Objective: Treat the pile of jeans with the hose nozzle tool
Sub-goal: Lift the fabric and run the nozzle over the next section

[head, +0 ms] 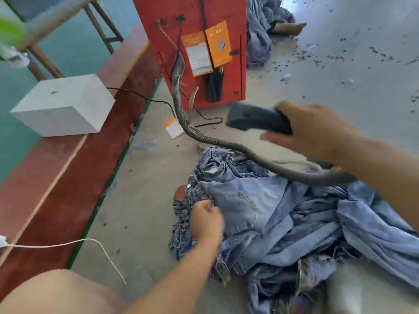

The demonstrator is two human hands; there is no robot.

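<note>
A pile of light blue jeans lies on the concrete floor at lower right. My left hand grips the waistband of the top pair at the pile's left edge. My right hand holds a dark grey nozzle tool in the air above the pile, its mouth pointing left. A grey ribbed hose runs from the red machine, loops over the jeans and passes under my right forearm.
A red machine cabinet with orange tags stands behind the pile. A white block sits on a red ledge at left. A black cable and a white cord lie on the floor. More jeans and someone's foot are at the top right.
</note>
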